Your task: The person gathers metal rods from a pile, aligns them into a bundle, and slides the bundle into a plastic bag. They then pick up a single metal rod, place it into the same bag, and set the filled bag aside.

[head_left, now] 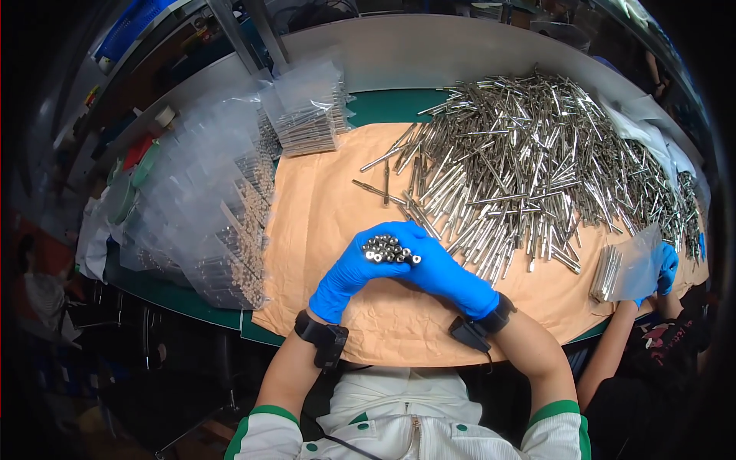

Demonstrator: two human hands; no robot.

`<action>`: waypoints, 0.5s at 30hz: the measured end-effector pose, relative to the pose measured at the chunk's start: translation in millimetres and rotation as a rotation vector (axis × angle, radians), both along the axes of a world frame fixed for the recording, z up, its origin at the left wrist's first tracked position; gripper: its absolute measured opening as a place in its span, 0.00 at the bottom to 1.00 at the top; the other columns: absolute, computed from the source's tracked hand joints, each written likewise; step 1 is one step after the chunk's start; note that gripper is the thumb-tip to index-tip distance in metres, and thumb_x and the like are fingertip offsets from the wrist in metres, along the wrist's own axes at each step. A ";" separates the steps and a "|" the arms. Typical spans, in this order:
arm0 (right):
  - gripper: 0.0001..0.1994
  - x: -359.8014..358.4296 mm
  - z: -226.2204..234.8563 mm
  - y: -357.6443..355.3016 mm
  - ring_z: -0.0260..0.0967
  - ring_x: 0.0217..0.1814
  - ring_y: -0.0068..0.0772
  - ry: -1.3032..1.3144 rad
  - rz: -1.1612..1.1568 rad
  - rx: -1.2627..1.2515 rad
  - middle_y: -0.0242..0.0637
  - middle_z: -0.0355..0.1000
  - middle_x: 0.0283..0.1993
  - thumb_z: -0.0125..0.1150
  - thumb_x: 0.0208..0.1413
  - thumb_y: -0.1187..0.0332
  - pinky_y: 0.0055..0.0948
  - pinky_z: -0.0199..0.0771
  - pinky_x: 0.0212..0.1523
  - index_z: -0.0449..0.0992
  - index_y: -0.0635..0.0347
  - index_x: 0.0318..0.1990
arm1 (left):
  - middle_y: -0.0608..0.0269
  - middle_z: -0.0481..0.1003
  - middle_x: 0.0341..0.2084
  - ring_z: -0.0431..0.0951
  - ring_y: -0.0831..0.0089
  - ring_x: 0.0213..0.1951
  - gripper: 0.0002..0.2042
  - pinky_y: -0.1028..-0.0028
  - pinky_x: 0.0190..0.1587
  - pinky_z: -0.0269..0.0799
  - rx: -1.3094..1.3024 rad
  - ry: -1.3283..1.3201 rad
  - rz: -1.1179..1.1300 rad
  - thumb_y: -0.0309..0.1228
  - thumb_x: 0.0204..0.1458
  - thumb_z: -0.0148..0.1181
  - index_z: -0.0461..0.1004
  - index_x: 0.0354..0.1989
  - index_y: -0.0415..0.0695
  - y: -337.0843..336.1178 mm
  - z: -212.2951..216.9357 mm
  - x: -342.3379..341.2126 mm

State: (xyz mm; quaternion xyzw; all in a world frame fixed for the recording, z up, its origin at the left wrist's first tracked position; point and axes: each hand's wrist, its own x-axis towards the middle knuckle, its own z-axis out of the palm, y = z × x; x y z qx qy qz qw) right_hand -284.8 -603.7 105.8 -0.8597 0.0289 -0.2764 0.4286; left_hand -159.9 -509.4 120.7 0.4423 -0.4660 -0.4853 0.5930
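Both of my hands wear blue gloves and meet over the brown paper [307,230], near the table's front. My left hand [349,274] is closed around a bundle of slim metal rods [387,249], whose round ends point up toward me. Against the bundle's right side, my right hand [445,268] wraps its fingers round it as well. Lengths of the rods below the ends are hidden by my gloves. Just beyond my hands begins a large heap of loose shiny metal rods [521,169], with a few strays at its left edge.
Clear plastic bags packed with rods [207,207] pile up on the left; another bagged stack [310,115] stands at the back. On the right, a co-worker's blue-gloved hand [665,268] holds a bag of rods [621,268]. A grey panel [399,57] borders the table's far side.
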 end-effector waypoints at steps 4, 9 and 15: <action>0.23 -3.8 1.0 4.0 0.70 0.38 0.48 0.028 -0.041 -0.016 0.43 0.71 0.38 0.63 0.43 0.72 0.35 0.72 0.35 0.66 0.50 0.49 | 0.57 0.70 0.47 0.70 0.72 0.47 0.17 0.73 0.51 0.66 -0.047 0.034 -0.077 0.19 0.34 0.67 0.74 0.37 0.41 -1.1 -2.6 3.7; 0.20 -4.3 2.1 6.0 0.71 0.35 0.48 0.012 -0.022 -0.026 0.43 0.72 0.34 0.61 0.43 0.74 0.36 0.72 0.32 0.67 0.51 0.47 | 0.57 0.70 0.47 0.69 0.71 0.48 0.17 0.72 0.53 0.64 -0.085 -0.030 -0.104 0.19 0.34 0.67 0.74 0.36 0.41 0.7 3.0 5.0; 0.17 -3.6 -5.2 5.2 0.71 0.34 0.48 -0.001 -0.014 -0.017 0.43 0.72 0.34 0.61 0.43 0.73 0.36 0.72 0.32 0.69 0.52 0.44 | 0.57 0.70 0.46 0.69 0.71 0.48 0.15 0.72 0.53 0.64 -0.080 -0.085 -0.138 0.19 0.35 0.66 0.73 0.35 0.41 1.0 7.9 4.9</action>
